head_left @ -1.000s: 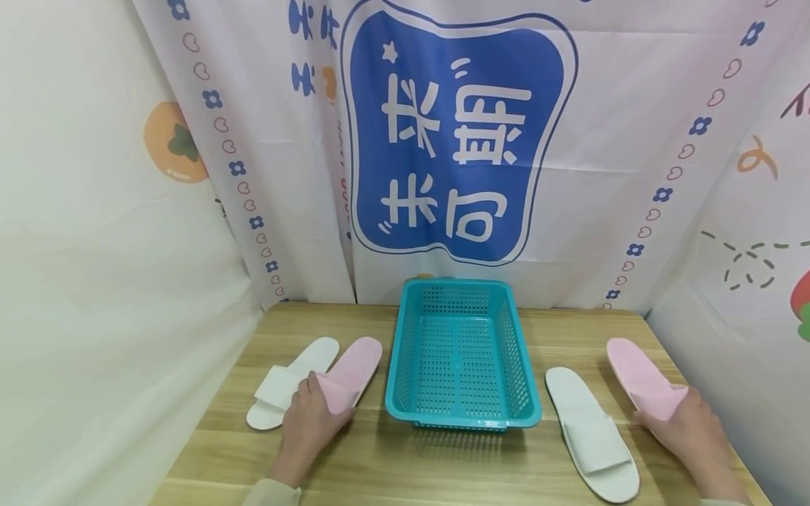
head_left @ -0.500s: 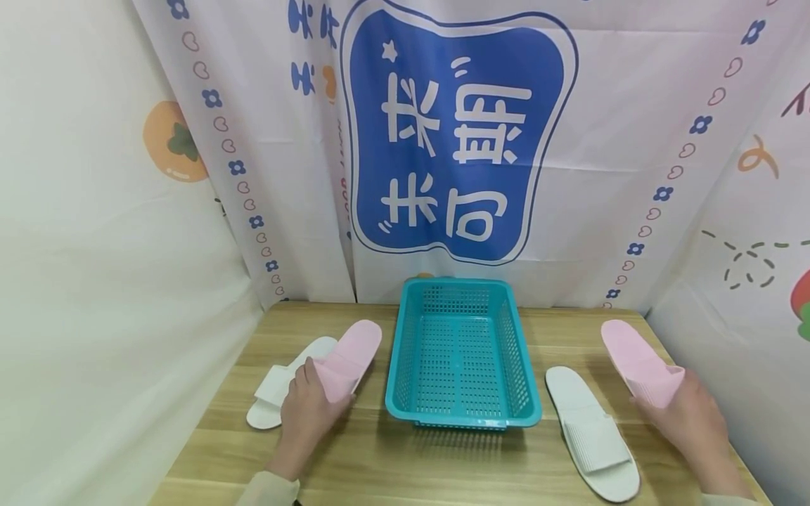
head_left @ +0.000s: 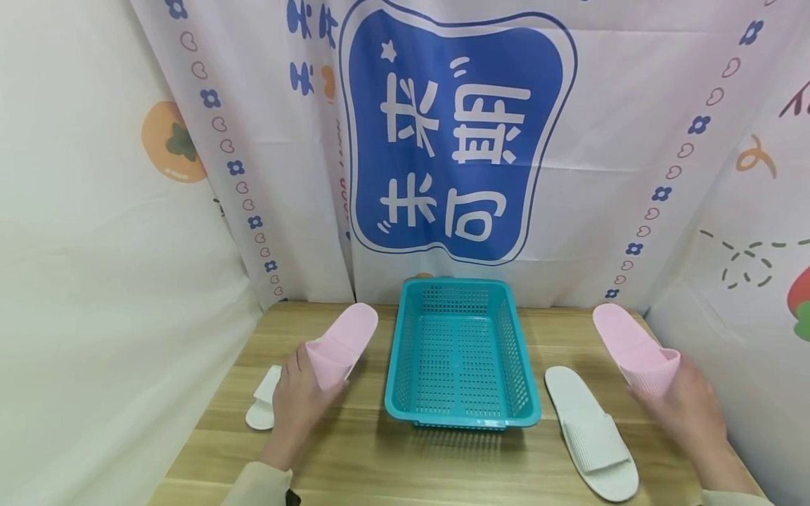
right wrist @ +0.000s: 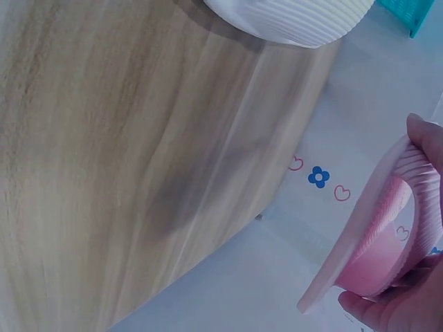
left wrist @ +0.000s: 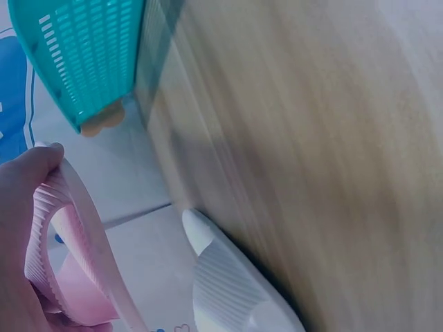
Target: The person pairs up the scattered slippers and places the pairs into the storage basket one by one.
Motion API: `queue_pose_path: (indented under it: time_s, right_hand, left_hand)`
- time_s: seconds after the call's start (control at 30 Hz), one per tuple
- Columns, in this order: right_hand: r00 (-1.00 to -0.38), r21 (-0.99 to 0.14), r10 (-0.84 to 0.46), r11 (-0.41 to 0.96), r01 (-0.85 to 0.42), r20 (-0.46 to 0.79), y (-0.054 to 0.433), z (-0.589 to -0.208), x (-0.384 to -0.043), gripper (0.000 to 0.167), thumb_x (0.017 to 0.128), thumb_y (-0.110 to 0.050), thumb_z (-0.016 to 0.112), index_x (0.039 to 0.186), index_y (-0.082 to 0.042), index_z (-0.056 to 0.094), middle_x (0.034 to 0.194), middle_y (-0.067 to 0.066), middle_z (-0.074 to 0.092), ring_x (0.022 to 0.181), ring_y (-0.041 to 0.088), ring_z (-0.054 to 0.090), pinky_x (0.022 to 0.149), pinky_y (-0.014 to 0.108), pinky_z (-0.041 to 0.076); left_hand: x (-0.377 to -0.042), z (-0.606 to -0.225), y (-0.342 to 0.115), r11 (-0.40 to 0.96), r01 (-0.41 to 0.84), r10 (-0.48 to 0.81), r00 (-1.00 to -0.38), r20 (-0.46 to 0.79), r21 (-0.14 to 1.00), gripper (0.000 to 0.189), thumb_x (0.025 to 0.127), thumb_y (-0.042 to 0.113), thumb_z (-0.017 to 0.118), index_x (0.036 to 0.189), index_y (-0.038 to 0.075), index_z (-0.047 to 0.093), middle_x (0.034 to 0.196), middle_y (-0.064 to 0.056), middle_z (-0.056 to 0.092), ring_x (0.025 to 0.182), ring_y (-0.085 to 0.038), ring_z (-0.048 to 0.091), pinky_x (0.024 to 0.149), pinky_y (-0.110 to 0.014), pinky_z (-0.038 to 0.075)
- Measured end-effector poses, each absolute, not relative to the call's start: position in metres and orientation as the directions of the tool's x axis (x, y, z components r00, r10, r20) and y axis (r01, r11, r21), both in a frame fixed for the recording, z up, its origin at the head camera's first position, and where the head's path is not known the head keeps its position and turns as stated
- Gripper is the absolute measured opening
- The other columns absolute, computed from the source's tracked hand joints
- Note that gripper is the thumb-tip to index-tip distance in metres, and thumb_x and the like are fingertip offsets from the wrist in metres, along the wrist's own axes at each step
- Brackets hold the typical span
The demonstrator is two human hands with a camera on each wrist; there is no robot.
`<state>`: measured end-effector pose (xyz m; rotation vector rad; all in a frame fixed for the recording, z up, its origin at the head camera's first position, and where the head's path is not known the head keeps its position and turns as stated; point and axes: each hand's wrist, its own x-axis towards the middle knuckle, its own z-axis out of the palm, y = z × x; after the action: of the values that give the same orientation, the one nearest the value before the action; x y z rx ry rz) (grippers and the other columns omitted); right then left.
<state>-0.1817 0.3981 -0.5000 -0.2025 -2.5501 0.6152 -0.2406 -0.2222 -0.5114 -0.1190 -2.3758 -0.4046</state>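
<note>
My left hand (head_left: 299,393) grips a pink slipper (head_left: 344,344) across its ribbed strap, thumb on one edge and fingers on the other. In the left wrist view this pink slipper (left wrist: 83,242) hangs above the table. On the right, my right hand (head_left: 686,411) holds a second pink slipper (head_left: 633,348) the same way, raised over the wood with its shadow below in the right wrist view. A white slipper (head_left: 262,404) lies on the table, partly covered by my left hand and its slipper. Another white slipper (head_left: 591,436) rests just left of my right hand.
A teal perforated basket (head_left: 462,365) stands on the wooden table (head_left: 455,471) between the two hands, nothing inside it. White printed cloth (head_left: 304,211) hangs behind the table and along both sides.
Both hands have lifted the pink slippers off the table and carried them up and slightly left. The left one now covers more of the white slipper. The basket and white slippers have not moved.
</note>
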Motion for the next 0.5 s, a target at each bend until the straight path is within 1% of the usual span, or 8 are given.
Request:
queue_pose_path:
  time_s: [0.3, 0.5]
  right_hand:
    - [-0.843, -0.435, 0.209, 0.9, -0.033, 0.495, 0.392, -0.489, -0.182, 0.094, 0.056, -0.028, 0.093, 0.129, 0.005, 0.044, 0.1, 0.031, 0.052, 0.082, 0.05, 0.051, 0.061, 0.06, 0.04]
    - [-0.829, -0.411, 0.158, 0.907, -0.093, 0.536, 0.389, -0.482, -0.185, 0.095, 0.054, -0.028, 0.093, 0.128, 0.006, 0.045, 0.1, 0.03, 0.053, 0.081, 0.048, 0.051, 0.061, 0.06, 0.04]
  left_hand:
    - [-0.247, -0.499, -0.22, 0.929, 0.268, 0.022, -0.726, 0.688, 0.254, 0.111, 0.047, 0.041, 0.094, 0.133, -0.009, 0.043, 0.116, -0.029, 0.054, 0.089, -0.045, 0.058, 0.066, -0.055, 0.052]
    - [-0.25, -0.493, -0.218, 0.926, 0.337, 0.107, -0.668, 0.736, 0.171, 0.11, 0.047, 0.042, 0.094, 0.131, -0.011, 0.046, 0.115, -0.029, 0.055, 0.094, -0.043, 0.058, 0.071, -0.053, 0.053]
